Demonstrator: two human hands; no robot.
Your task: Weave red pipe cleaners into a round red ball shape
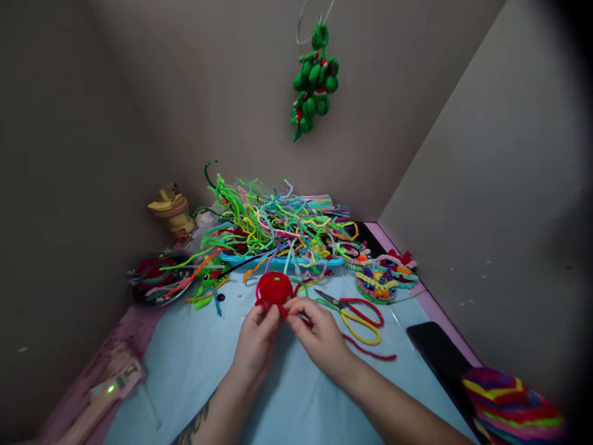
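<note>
In the middle of the table, a round red piece of fuzzy pipe cleaner work (276, 288) sits just beyond my fingertips. My left hand (260, 337) is closed at its near edge, thumb and fingers pinching red pipe cleaner there. My right hand (317, 334) pinches a short red pipe cleaner (282, 311) between thumb and index finger, close to my left thumb. The exact contact between fingers and red piece is partly hidden. Scissors (345, 304) with red and yellow handles lie open, right of my right hand. A loose dark red pipe cleaner (370, 353) lies beside my right wrist.
Behind is a blue tray (306, 267) heaped with colourful pipe cleaners (282, 216). A black dish (160, 296) and green figure (208, 281) stand left. A pink glue gun (123, 377) lies front left. Finished rings (380, 281), a phone (433, 355) and a striped piece (514, 402) are right.
</note>
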